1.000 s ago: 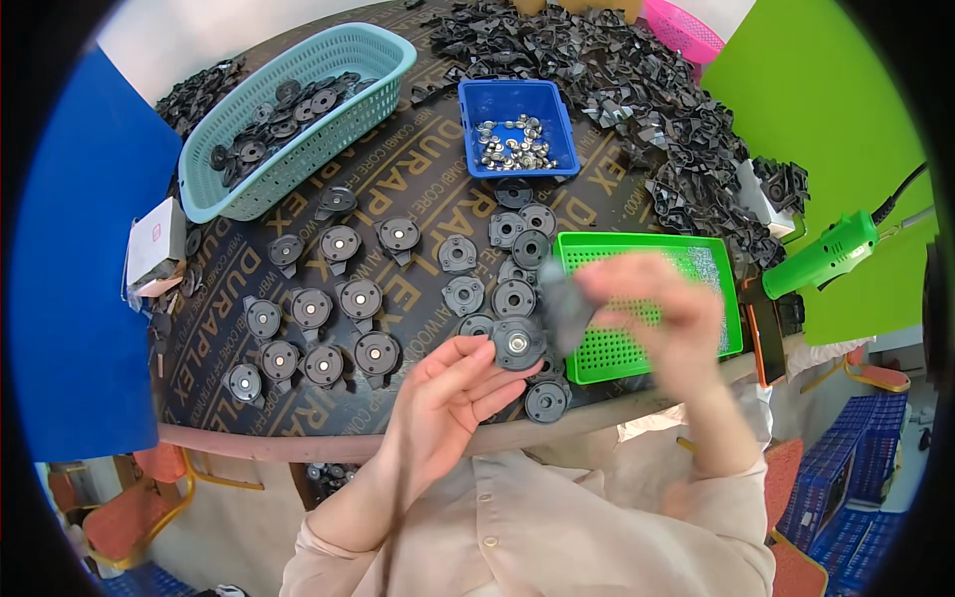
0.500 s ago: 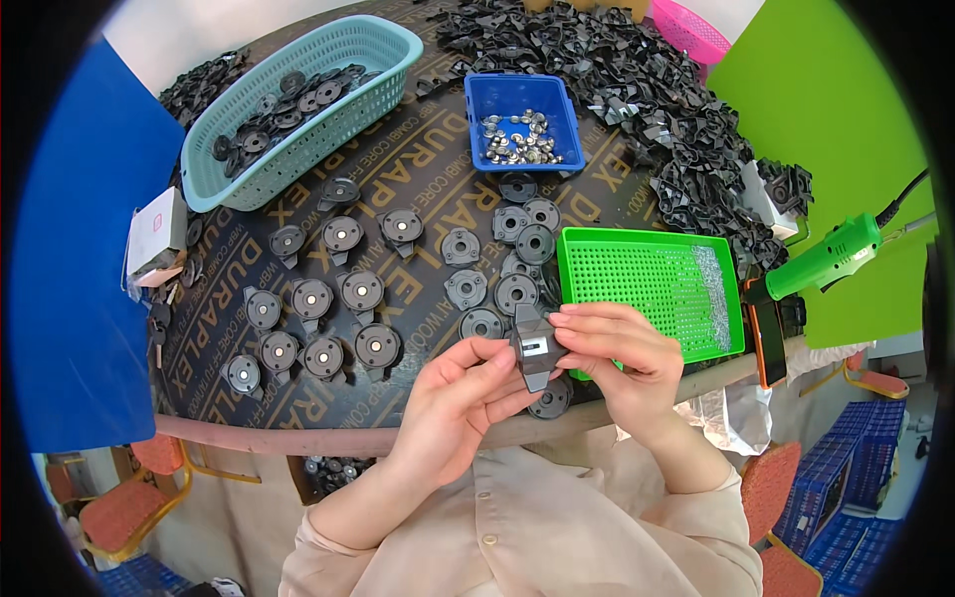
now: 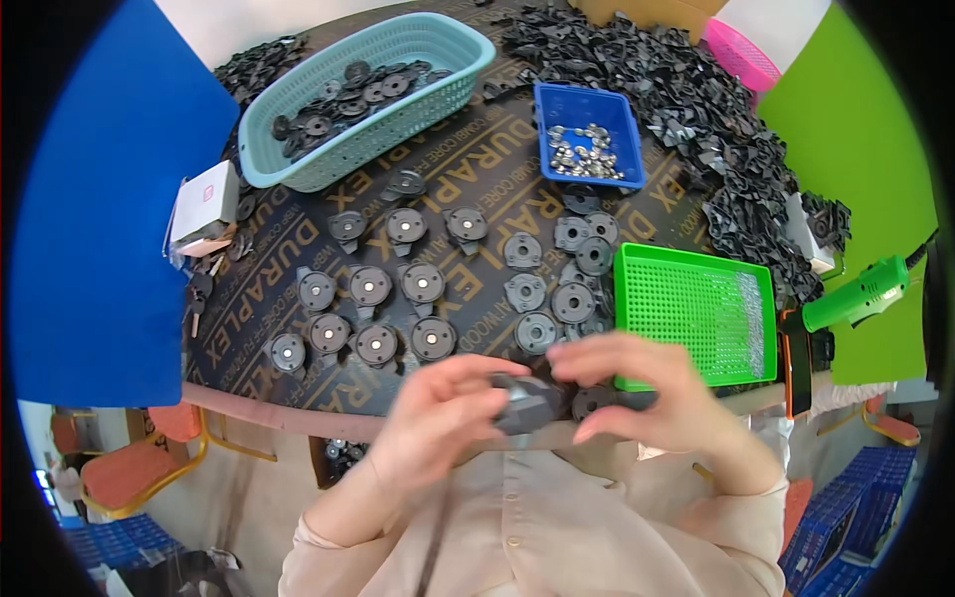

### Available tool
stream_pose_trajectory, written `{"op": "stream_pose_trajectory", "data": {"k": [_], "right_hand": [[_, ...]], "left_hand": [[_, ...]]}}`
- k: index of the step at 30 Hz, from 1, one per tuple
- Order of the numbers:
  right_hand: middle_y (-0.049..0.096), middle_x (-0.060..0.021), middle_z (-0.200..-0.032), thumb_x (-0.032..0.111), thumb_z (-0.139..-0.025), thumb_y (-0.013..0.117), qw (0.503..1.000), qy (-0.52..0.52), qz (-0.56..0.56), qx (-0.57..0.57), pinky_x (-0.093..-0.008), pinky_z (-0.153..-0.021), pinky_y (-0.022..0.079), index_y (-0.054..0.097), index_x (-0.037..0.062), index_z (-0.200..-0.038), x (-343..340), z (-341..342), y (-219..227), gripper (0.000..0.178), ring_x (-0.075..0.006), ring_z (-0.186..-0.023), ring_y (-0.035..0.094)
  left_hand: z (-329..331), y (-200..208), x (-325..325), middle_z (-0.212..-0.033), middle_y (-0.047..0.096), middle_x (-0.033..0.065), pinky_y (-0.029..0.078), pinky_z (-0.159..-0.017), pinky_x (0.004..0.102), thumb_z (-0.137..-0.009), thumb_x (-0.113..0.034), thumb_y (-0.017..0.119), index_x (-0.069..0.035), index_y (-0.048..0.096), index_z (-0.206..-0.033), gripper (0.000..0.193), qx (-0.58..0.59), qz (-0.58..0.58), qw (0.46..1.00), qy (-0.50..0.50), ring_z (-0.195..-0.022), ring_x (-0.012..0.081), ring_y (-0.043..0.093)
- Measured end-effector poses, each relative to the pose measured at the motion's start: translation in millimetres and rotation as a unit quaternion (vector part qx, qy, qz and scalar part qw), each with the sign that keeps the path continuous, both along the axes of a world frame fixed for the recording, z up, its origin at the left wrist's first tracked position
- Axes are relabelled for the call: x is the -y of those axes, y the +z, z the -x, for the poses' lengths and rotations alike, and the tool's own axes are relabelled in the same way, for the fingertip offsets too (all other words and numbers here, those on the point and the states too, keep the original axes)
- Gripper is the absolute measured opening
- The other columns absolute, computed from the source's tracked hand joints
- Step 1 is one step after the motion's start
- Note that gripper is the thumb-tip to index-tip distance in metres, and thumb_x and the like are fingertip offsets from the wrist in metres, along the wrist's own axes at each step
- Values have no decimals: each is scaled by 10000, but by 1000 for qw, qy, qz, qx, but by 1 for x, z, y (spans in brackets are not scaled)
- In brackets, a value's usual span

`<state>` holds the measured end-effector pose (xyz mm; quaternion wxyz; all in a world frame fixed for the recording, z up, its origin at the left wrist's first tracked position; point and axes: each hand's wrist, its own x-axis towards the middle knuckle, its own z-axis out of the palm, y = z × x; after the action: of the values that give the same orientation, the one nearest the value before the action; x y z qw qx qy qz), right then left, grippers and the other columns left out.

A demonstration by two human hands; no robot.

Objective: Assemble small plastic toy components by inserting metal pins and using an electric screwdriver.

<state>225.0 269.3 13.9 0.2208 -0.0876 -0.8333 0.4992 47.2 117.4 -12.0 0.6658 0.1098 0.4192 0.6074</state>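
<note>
My left hand (image 3: 433, 418) is closed on a dark grey plastic part (image 3: 527, 406), blurred by motion, held over the table's near edge. To the right of it, my right hand (image 3: 657, 393) has its thumb and fingers spread apart, the fingertips close to the part. Between them a dark disc (image 3: 590, 402) shows on the table. Left of centre lie several round black parts with metal centres (image 3: 369, 286) in loose rows. Nearer the middle, round parts with open centre holes (image 3: 573, 301) are clustered, some overlapping.
A green perforated tray (image 3: 647, 373) with small screws stands at right, beside a phone (image 3: 797, 363) and a green electric screwdriver (image 3: 856, 294). Behind are a blue bin (image 3: 597, 177) of metal pieces, a teal basket (image 3: 328, 174) and a heap of black parts (image 3: 686, 109).
My right hand has come off the part and its fingers have spread. The part has turned and dropped lower in my left hand. The whole view has shifted, moving the table things rightward.
</note>
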Motion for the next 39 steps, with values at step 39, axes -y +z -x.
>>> {"op": "stream_pose_trajectory", "data": {"k": [39], "right_hand": [[659,-34,-768,-21,-688,740,966,-125,-219,-54,-269,-597,498,689,57,-871,-58,20,10,205,-154,-691,613]], "left_hand": [[-7,-25,-37,-952,682,117,553,-789,323,-903,-104,597,0,632,-990,141,-278,-55,959,28,-877,212,674]]}}
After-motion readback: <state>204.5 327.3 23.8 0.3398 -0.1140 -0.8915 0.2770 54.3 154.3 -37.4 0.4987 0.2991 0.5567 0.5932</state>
